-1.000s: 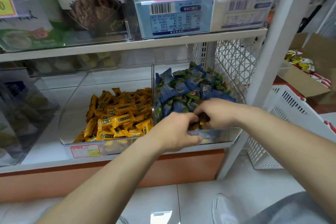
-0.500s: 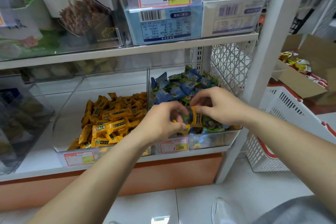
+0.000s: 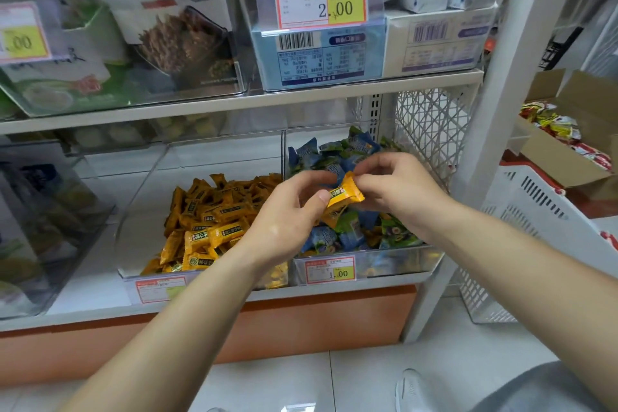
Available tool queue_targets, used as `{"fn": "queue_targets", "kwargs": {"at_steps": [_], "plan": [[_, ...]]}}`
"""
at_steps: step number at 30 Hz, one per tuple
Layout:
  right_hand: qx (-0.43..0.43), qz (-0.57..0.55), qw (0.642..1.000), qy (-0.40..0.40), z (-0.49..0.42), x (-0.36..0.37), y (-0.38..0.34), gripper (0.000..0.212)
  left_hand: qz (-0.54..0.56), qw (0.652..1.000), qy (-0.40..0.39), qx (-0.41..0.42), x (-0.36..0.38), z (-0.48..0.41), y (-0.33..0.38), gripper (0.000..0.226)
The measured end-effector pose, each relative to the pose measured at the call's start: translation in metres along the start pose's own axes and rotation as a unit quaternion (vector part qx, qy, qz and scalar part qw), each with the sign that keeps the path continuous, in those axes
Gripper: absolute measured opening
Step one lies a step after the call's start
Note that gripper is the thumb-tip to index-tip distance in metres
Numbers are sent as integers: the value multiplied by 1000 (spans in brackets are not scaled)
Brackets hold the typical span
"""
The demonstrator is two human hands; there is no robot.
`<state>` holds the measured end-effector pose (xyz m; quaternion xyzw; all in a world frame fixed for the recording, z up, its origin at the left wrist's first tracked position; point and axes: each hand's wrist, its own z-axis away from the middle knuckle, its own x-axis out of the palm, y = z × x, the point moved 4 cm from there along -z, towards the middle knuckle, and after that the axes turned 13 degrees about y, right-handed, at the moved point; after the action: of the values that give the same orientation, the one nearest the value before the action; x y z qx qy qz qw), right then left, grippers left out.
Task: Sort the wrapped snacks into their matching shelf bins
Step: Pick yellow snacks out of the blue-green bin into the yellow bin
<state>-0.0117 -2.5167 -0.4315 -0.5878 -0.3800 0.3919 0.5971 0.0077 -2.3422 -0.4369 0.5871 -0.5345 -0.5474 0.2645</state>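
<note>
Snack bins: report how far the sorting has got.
Done: the left bin holds only orange packs. In hand: the left hand and right hand pinch one orange snack above the right bin. Left: dropping it in the left bin; more orange seems to lie among the right bin's blue-green packs.

The left bin and right bin open frontward. The upper shelf limits headroom; a clear divider separates them; a mesh panel blocks the right side.

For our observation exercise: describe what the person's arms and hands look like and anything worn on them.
The left hand and right hand wear no gloves or rings. The left forearm and right forearm are bare, without sleeves, watch or bracelet.
</note>
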Motion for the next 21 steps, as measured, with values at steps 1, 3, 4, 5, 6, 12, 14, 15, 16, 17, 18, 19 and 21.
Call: {"fn": "queue_targets", "kwargs": {"at_steps": [1,3,4,5,6,12,14,15,16,17,18,19,21], "plan": [[12,-14,1000,5,1,2,2,8,1,1000,6,-3,1,1,0,27],[34,-38,999,9,2,8,4,4,23,999,18,-30,3,5,1,25],[52,-63,997,5,2,10,5,2,39,998,26,-45,4,6,1,26],[70,-94,993,-7,2,12,5,5,49,997,37,-54,4,7,1,26],[82,-121,989,-28,3,13,3,9,49,996,51,-55,3,6,2,27],[-104,110,987,-51,-2,8,-3,12,-89,988,123,19,-42,-9,4,20],[-117,166,977,-65,-6,5,1,12,-197,964,168,63,-73,-13,0,21],[-111,190,971,-92,-5,5,4,11,-266,944,181,75,-87,-14,-4,24],[-105,214,963,-128,-3,7,8,10,-339,920,180,77,-99,-15,-10,28],[-102,236,952,-164,0,11,14,9,-404,897,168,69,-107,-15,-15,34],[-106,260,939,-198,4,16,20,9,-443,881,157,57,-112,-15,-20,41],[-119,285,924,-227,8,22,25,10,-450,878,155,51,-115,-15,-23,44],[-147,337,887,-278,16,35,35,21,-408,896,159,70,-110,-12,-23,44]]}}
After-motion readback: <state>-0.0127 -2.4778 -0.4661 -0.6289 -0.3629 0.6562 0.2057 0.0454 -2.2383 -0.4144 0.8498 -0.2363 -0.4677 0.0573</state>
